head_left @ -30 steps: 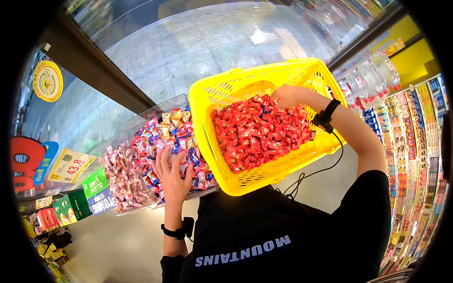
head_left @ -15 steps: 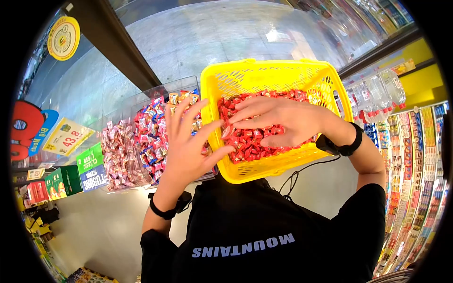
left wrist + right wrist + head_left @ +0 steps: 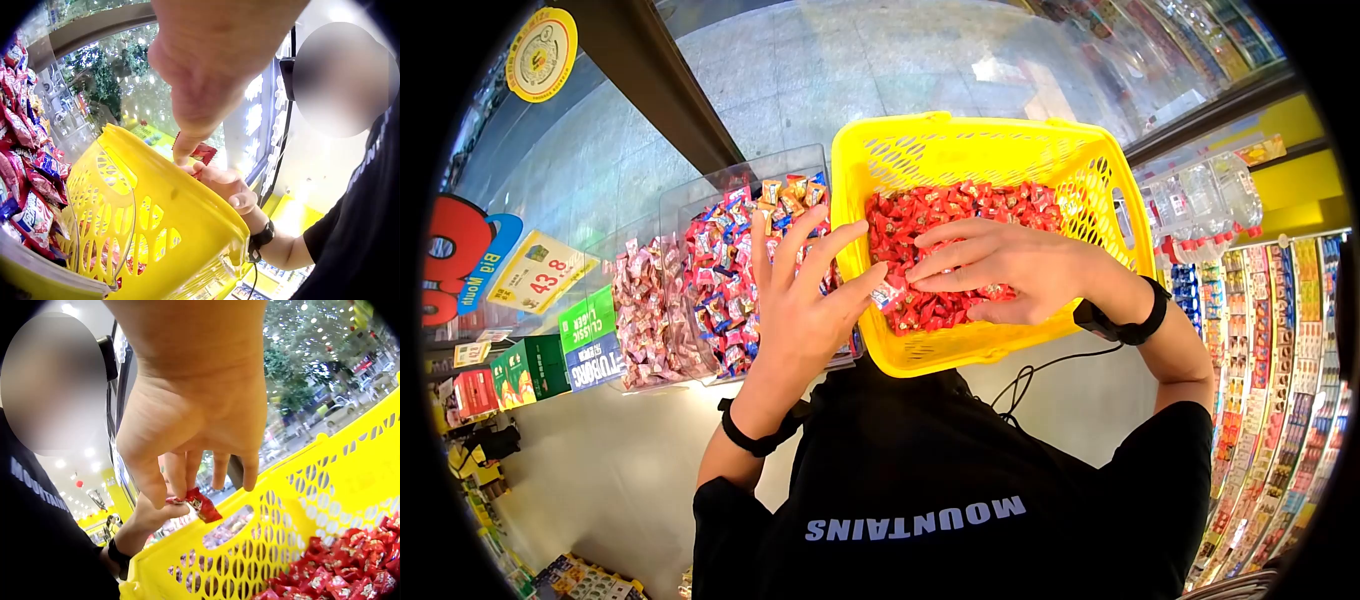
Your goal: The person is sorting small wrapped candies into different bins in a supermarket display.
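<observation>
Yellow perforated plastic basket (image 3: 990, 355): one, rigid, slotted walls. Inside, a heap of small red crinkly-wrapped candies (image 3: 960, 205), glossy, too many to count, partly hidden by the right hand (image 3: 1025, 268).

One loose red-wrapped candy (image 3: 204, 505), pleated ends, is above the basket's end nearest the left hand (image 3: 798, 305). Fingertips of both hands meet about it; left fingers spread wide, right fingers long and slightly bent. Which hand pinches it, cannot tell: digits overlap.

Beside that same basket end: clear hard-plastic bin (image 3: 745, 177), two visible heaps, one of mixed-colour wrapped candies (image 3: 715, 265), one of pale pink wrapped candies (image 3: 647, 320); counts unclear.
</observation>
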### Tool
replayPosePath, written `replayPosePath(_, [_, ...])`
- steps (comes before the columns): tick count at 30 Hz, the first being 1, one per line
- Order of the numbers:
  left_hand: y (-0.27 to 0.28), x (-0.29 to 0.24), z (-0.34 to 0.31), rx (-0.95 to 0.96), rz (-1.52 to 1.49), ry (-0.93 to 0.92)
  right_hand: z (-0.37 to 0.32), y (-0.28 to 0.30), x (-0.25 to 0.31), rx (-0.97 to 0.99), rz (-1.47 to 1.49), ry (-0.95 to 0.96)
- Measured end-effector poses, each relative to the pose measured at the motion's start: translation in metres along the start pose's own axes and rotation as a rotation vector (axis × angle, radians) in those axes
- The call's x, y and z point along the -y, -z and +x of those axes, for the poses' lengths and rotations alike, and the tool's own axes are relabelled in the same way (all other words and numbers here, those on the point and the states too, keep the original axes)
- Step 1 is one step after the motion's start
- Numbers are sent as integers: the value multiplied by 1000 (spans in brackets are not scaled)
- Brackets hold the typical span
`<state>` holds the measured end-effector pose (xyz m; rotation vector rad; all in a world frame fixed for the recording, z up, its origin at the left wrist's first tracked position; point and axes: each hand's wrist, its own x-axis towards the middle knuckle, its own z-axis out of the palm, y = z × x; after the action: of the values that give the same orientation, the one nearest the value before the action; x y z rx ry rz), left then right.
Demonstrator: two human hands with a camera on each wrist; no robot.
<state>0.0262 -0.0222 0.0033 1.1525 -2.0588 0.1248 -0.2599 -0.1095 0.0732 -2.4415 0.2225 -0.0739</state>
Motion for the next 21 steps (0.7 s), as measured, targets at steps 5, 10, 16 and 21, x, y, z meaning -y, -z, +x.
replayPosePath(5, [2, 8, -6, -10, 16, -19, -1, -2, -6, -39, 81, 2])
replayPosePath(10, [14, 39, -20, 63, 299, 190, -2, 2, -18, -72, 263, -48])
replayPosePath(16, [19, 23, -15, 143, 15, 200, 9, 5, -13, -81, 264, 9])
replayPosePath(21, [1, 6, -4, 123, -95, 82, 21, 2, -3, -43, 345, 50])
